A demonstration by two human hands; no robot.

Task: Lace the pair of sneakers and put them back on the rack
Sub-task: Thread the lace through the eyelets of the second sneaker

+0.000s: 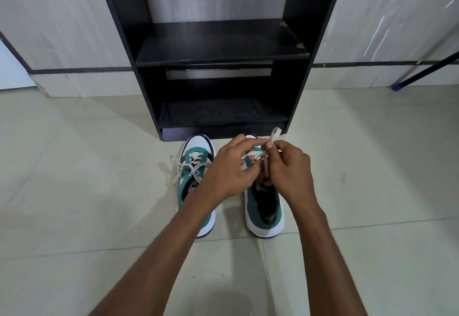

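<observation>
Two teal and white sneakers stand side by side on the tiled floor, toes toward the black shoe rack (293, 87). The left sneaker (196, 166) has its white lace tied in a bow. Over the front of the right sneaker (264, 212), my left hand (223, 169) and my right hand (289, 169) both pinch its white lace (273, 136). A loop of that lace sticks up above my right fingers. My hands hide the right sneaker's eyelets and toe.
The rack has an upper shelf (218, 47) and a lower shelf (221, 114), both bare. Grey walls flank it. A dark pole with a blue tip (407, 82) leans at the right. Pale floor tiles (99, 191) spread all around the shoes.
</observation>
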